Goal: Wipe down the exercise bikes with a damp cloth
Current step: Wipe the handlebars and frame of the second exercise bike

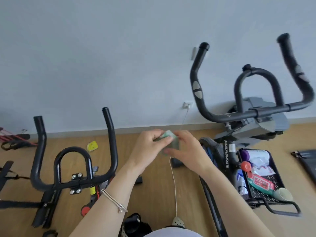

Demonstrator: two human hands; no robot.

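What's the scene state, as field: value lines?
left hand: pinches cloth
right hand: holds cloth from the other side
cloth: green, bunched, in the air between the bikes, touching neither
left bike: black handlebar, no hand on it
right bike: dark handlebar, no hand on it
basket: beside right bike, holds wipes pack and cup
cable: white, on floor below hands

There are two exercise bikes, the left bike (111, 142) and the right bike (239, 115). Two hands: left hand (150, 147), right hand (188, 151). One green cloth (172, 139), one black basket (256, 196), one bracelet (113, 200).
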